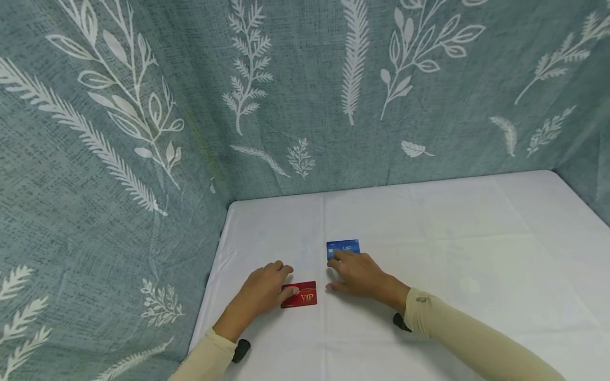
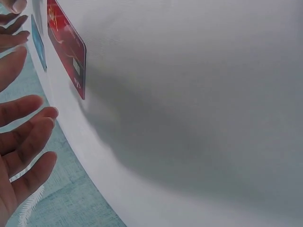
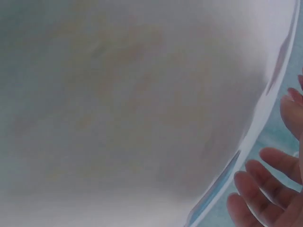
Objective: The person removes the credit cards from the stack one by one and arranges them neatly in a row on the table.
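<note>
Red card (image 1: pixel 307 298) lying flat on a white cloth (image 1: pixel 457 259), partly hidden by the left hand (image 1: pixel 263 288), with the blue card (image 1: pixel 345 245) farther off, partly hidden by the right hand (image 1: pixel 359 275). Both hands are relaxed, with nothing in their grasp. Either card is probably light, thin, stiff and slick, hence difficult to lift by its face and best pinched across opposite edges

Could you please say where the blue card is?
In the head view, the blue card lies beyond and right of the red card, partly hidden by the right hand.
</note>
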Action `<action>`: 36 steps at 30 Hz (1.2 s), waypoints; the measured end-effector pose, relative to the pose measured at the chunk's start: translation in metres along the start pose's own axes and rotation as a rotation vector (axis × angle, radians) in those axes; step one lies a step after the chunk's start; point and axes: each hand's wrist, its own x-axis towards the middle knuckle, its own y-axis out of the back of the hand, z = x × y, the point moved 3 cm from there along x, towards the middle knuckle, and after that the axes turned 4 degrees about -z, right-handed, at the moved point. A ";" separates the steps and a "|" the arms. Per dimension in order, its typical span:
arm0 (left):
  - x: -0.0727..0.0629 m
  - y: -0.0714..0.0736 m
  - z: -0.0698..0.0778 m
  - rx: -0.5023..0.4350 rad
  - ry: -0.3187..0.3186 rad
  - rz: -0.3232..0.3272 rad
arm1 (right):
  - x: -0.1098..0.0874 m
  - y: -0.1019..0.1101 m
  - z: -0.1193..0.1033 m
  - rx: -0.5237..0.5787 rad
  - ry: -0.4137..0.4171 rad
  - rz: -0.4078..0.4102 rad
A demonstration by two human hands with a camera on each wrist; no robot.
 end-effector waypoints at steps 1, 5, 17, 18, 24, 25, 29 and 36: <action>0.001 0.001 0.000 0.007 -0.007 0.007 | -0.001 0.000 0.002 0.001 -0.006 0.002; 0.007 0.002 0.001 0.025 -0.036 0.026 | -0.004 0.003 0.012 -0.005 -0.030 0.021; 0.027 0.012 -0.004 -0.004 0.005 -0.001 | -0.007 0.016 0.048 -0.038 -0.120 0.042; 0.029 0.013 -0.004 -0.008 0.008 -0.007 | -0.007 0.016 0.050 -0.041 -0.118 0.051; 0.038 0.015 -0.008 -0.029 -0.008 -0.014 | -0.006 0.017 0.060 -0.038 -0.124 0.065; 0.040 0.015 -0.008 -0.032 -0.015 -0.013 | -0.006 0.018 0.061 -0.039 -0.132 0.064; 0.048 0.015 -0.007 -0.030 -0.037 -0.012 | -0.003 0.018 0.066 -0.042 -0.151 0.048; 0.062 0.013 -0.001 -0.040 -0.060 -0.019 | 0.000 0.016 0.072 -0.042 -0.133 0.039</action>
